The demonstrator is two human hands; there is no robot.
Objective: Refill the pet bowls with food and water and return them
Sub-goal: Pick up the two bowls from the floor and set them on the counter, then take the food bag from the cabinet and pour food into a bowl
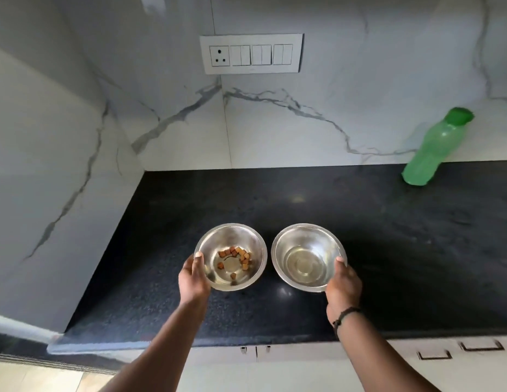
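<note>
Seen from the head camera, two stainless steel bowls sit side by side on the black granite countertop, close together but not touching, well in front of the switch panel on the marble wall. The food bowl lies below and a little left of that panel and holds a few brown kibble pieces, far short of a full serving. The water bowl lies below and a little right of the panel, with a shallow pool of clear water at its bottom.

The left hand pinches the near left rim of the food bowl, thumb over the lip and fingers hidden beneath. The right hand grips the near right rim of the water bowl the same way, thumb on top; its other fingers cannot be seen. A green plastic bottle stands far to the right of the panel, against the wall, cap on.

Both bowls look thin, stiff and light, with smooth polished walls likely to slip under a one-sided pinch. The rolled rim is the sensible hold. The water bowl probably needs keeping level, since its contents will slosh; the kibble will only slide.
</note>
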